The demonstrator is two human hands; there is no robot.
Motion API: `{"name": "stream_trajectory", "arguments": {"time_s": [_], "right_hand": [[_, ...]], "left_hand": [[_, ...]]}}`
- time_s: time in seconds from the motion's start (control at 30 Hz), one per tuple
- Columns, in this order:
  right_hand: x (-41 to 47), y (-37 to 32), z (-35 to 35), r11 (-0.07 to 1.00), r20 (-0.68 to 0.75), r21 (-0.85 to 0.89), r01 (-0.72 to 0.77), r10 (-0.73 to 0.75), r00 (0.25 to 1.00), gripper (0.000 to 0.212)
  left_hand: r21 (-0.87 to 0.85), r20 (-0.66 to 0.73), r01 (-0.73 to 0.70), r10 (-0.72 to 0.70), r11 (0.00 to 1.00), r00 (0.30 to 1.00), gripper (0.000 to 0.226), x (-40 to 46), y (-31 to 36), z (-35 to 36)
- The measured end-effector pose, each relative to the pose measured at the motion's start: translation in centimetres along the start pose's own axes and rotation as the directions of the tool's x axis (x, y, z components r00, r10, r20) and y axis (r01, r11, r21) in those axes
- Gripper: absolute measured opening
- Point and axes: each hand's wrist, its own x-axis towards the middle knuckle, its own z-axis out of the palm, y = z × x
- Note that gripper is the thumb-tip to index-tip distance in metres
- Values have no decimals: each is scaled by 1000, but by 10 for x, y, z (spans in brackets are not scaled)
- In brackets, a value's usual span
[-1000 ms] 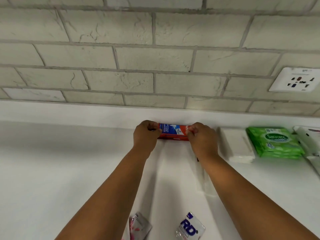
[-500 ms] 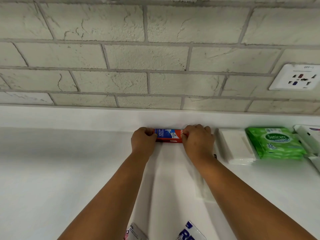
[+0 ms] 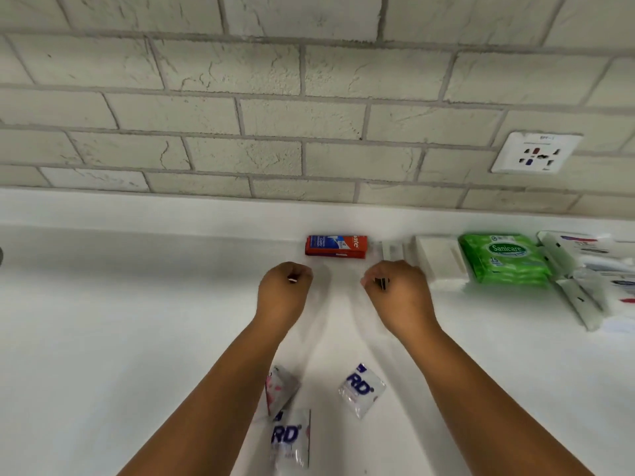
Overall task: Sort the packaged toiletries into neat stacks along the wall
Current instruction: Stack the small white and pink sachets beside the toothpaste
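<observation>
A red and blue toothpaste box [image 3: 336, 246] lies lengthwise against the back ledge of the white counter [image 3: 137, 321], on top of another like it. My left hand [image 3: 283, 292] and my right hand [image 3: 398, 293] hover just in front of the box, one to each side. Neither touches it; their fingers are loosely curled and hold nothing. Right of the box along the wall sit a slim clear packet [image 3: 391, 250], a white pack stack [image 3: 438, 259] and green Sanicare wipes [image 3: 503, 257]. Three small sachets [image 3: 360, 389] [image 3: 290, 438] [image 3: 280, 389] lie loose between my forearms.
More white packaged items [image 3: 584, 280] lie in a loose pile at the far right edge. A wall socket [image 3: 537, 152] is set in the grey brick wall above them. The counter runs left along the wall from the toothpaste box.
Both hands let go of the toothpaste box and drew back toward me. The box stays against the wall. The view has tilted down, showing more sachets.
</observation>
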Motion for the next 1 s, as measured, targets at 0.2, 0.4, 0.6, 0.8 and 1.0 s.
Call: {"name": "stream_trajectory", "arguments": {"time_s": [0.2,0.4,0.6,0.8,1.0], "right_hand": [[-69,-5,-10,994,147,-12,-111,112,983,5],[-113,2,-15,971,294,-98,-219,239,925,29],[-136,3,-10,970,317,-144,-196,232,919,49],[-129,-4,-8,978,332,-65,-199,209,920,29],[-104,-12,3,950,352,135,-280,219,910,25]], "left_hand": [[126,187,-33,9,991,982,12,-58,-10,1],[301,330,-156,50,941,943,17,-103,-20,12],[438,443,-334,122,835,888,44,-122,-32,12],[435,472,-392,166,810,866,41,-121,-35,11],[243,374,-202,100,949,922,8,-101,-30,4]]}}
